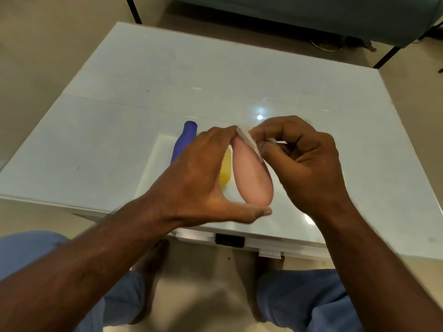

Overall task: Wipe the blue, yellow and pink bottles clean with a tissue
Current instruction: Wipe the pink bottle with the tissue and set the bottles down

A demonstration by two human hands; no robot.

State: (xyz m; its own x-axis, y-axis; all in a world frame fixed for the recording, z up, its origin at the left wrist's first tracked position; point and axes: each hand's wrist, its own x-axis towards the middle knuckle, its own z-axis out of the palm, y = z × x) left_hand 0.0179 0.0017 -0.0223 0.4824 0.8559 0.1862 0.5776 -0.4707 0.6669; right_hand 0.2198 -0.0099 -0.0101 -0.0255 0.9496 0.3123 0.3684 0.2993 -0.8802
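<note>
Pink bottle (254,173) held end to end by left hand (203,178), folded tissue (249,142) pinched against its upper side by right hand (304,161), yellow bottle (225,171) and blue bottle (183,142) lying just behind.

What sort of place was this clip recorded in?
Probably a home living room, not a workshop. A low glossy white table stands on a plain beige floor, and a grey-blue upholstered seat on thin black legs, seemingly a sofa, sits just beyond it.
</note>
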